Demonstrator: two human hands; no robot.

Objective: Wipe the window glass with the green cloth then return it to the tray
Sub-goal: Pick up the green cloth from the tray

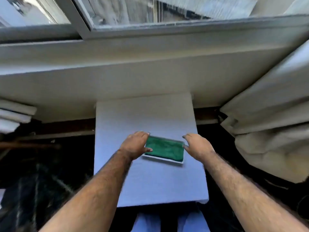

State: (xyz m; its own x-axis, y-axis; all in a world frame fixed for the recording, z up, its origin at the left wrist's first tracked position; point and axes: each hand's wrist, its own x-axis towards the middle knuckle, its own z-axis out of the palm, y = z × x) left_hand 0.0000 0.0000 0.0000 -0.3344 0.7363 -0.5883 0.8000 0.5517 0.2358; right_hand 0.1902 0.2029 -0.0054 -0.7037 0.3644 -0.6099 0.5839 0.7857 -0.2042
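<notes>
Both hands are hovering at the ends of the white tray (163,159), which is sitting mid-way along the pale blue table (150,185) below the window. The green cloth (164,149) is lying folded flat inside the tray, filling it. The left hand (136,144) is spreading open at the tray's left end, fingers resting on or just over that edge of the cloth, gripping nothing that I can see. The right hand (197,146) is curling open just beside the tray's right end, also empty. The frame is blurred, so contact is hard to call. Whether this is the pick-up or the put-back, I cannot tell; if pick-up, the next move is calling for a pinch on the cloth and a lift toward the window glass (150,9), well beyond the tray.
</notes>
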